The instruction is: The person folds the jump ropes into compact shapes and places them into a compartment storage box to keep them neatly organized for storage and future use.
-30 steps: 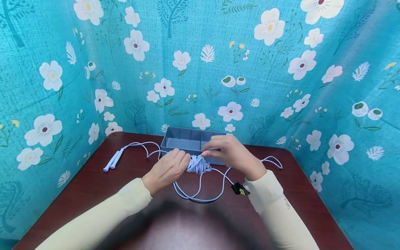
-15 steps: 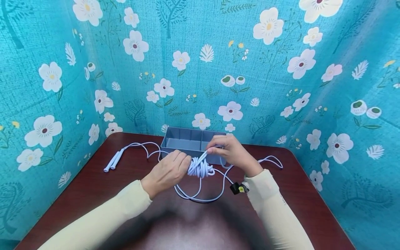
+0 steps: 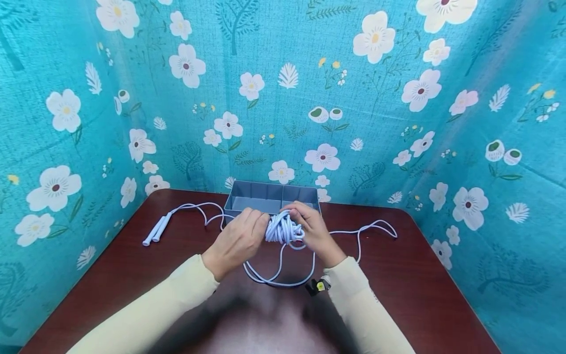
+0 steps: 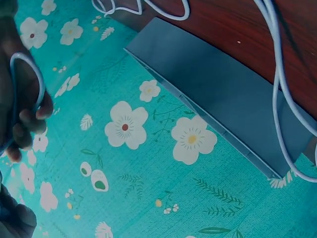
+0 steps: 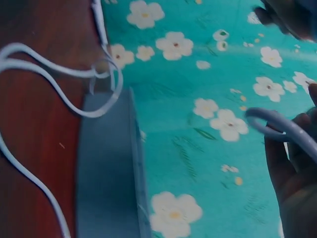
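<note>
Jump rope cord, pale lavender, wound into a tight bundle [image 3: 283, 228] held just above the table, directly in front of the grey divided organizer box [image 3: 270, 197]. Left hand [image 3: 239, 241] has fingers curled over the left side of the bundle, gripping it. Right hand [image 3: 311, 228] is wrapped around the right side, fingers curled on the coils; both hands touch the bundle and nearly meet across it. Left wrist view: a loop of cord [image 4: 25, 89] runs round dark, backlit fingers [image 4: 22, 129], so the grip is confirmed there. Right wrist view is blurred, but a strand of cord [image 5: 282, 126] crosses the fingers [image 5: 292, 168]. Loose cord hangs from the bundle down to the table as a long loop [image 3: 278, 275] between the two forearms. Another run trails left past the box to the two rope handles [image 3: 155, 229], lying side by side near the table's left edge. A further strand [image 3: 367, 228] snakes right toward the far right corner. Box sits at the back edge of the table against the backdrop, compartments visible, long one on the left. Table [image 3: 420, 285] is dark reddish wood. Backdrop [image 3: 376, 98] is teal fabric with white flower print, on three sides. Cream sleeves on both arms; small black device with yellow dot [image 3: 316, 286] at the right wrist.
</note>
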The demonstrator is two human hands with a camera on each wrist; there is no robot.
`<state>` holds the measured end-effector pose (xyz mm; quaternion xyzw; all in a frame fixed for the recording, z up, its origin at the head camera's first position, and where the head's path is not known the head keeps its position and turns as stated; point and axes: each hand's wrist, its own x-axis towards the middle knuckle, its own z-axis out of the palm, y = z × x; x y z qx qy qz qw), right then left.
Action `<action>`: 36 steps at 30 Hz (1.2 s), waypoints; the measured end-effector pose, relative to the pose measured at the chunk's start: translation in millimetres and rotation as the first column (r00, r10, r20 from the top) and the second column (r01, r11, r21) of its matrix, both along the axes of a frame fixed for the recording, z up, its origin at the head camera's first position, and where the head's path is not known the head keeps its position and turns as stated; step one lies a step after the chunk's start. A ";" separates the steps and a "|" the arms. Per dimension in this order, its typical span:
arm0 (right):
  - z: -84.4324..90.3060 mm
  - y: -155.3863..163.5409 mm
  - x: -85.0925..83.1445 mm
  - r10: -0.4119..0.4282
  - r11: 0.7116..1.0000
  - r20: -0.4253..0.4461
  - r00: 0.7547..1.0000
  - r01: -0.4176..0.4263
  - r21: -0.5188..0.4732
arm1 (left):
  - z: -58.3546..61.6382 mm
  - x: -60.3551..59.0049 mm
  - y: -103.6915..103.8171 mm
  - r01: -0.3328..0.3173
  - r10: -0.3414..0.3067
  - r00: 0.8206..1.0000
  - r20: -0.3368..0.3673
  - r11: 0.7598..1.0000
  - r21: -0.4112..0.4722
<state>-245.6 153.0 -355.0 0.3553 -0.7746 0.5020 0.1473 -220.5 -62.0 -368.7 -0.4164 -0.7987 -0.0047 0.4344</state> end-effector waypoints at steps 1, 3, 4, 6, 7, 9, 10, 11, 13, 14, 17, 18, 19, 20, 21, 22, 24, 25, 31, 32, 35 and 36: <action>0.2 -3.9 5.7 -0.010 1.000 0.016 1.000 0.010 -0.009 | 0.4 -0.3 0.6 -0.001 0.001 1.000 -0.002 1.000 0.014; -2.5 -10.7 13.3 -0.037 0.999 0.046 0.998 0.038 -0.024 | 0.9 -0.7 1.5 -0.010 0.009 1.000 0.005 0.999 0.037; -4.4 -13.7 16.1 -0.050 0.998 0.050 0.998 0.051 -0.026 | 1.2 -0.7 1.9 -0.014 0.013 1.000 0.009 0.999 0.048; -8.7 -19.1 19.6 -0.044 0.999 0.059 0.997 0.045 -0.016 | 1.4 -1.0 2.0 -0.034 0.033 0.999 0.023 0.998 0.057; -11.9 -21.5 20.1 -0.025 1.000 0.066 0.997 0.026 -0.015 | 1.4 -1.2 1.6 -0.047 0.045 0.999 0.029 0.997 0.062; -17.8 -26.0 20.8 0.032 0.999 0.100 0.994 -0.029 -0.030 | 2.0 -1.9 0.6 -0.076 0.073 0.997 0.036 0.995 0.068; -22.9 -28.1 19.1 0.061 0.998 0.125 0.990 -0.056 -0.037 | 2.3 -2.5 0.1 -0.090 0.088 0.995 0.036 0.994 0.069; -28.2 -30.1 17.0 0.089 0.996 0.154 0.984 -0.083 -0.043 | 2.3 -3.7 -0.7 -0.106 0.103 0.994 0.034 0.992 0.067; -38.4 -34.2 13.0 0.103 0.994 0.203 0.974 -0.093 -0.057 | 2.5 -5.7 -2.1 -0.134 0.132 0.991 0.031 0.989 0.062; -42.9 -36.3 11.4 0.104 0.994 0.222 0.970 -0.092 -0.061 | 2.5 -6.9 -2.8 -0.146 0.145 0.989 0.031 0.988 0.056; -53.2 -42.6 9.0 0.080 0.996 0.251 0.965 -0.072 -0.043 | 2.0 -10.0 -4.3 -0.175 0.174 0.984 0.028 0.984 0.037; -54.7 -44.5 9.9 0.074 0.997 0.260 0.963 -0.067 -0.036 | 2.0 -10.7 -4.5 -0.187 0.186 0.982 0.029 0.982 0.029; -55.9 -46.2 11.4 0.072 0.997 0.275 0.959 -0.066 -0.032 | 1.7 -11.7 -4.7 -0.201 0.200 0.979 0.027 0.979 0.023; -57.2 -48.1 12.7 0.065 0.998 0.295 0.953 -0.061 -0.024 | 1.3 -12.4 -4.8 -0.214 0.213 0.977 0.027 0.977 0.019; -57.5 -49.8 14.8 0.060 0.998 0.314 0.948 -0.057 -0.017 | 1.0 -13.1 -4.9 -0.229 0.228 0.973 0.025 0.973 0.015; -57.1 -51.5 16.8 0.050 0.999 0.333 0.942 -0.051 -0.005 | 0.6 -14.0 -5.1 -0.245 0.245 0.969 0.024 0.969 0.011; -54.7 -54.2 21.1 0.012 0.999 0.364 0.931 -0.024 0.029 | -0.1 -15.6 -5.4 -0.279 0.278 0.960 0.031 0.960 0.010; -52.9 -55.3 23.3 -0.019 0.998 0.366 0.930 -0.002 0.058 | -0.5 -16.2 -5.4 -0.293 0.293 0.956 0.034 0.956 0.010; -35.3 -56.1 35.9 -0.299 0.873 0.021 0.954 0.264 0.409 | -1.7 -19.2 -4.8 -0.391 0.391 0.920 0.038 0.920 -0.007; -32.5 -55.8 37.8 -0.321 0.832 -0.072 0.944 0.318 0.455 | -1.8 -19.6 -4.7 -0.407 0.408 0.912 0.039 0.913 -0.013; -25.5 -55.1 43.4 -0.322 0.729 -0.307 0.896 0.442 0.523 | -1.9 -20.9 -4.5 -0.449 0.450 0.892 0.045 0.893 -0.033; -23.7 -54.7 45.0 -0.307 0.701 -0.382 0.872 0.479 0.529 | -1.8 -21.1 -4.3 -0.456 0.458 0.888 0.051 0.889 -0.033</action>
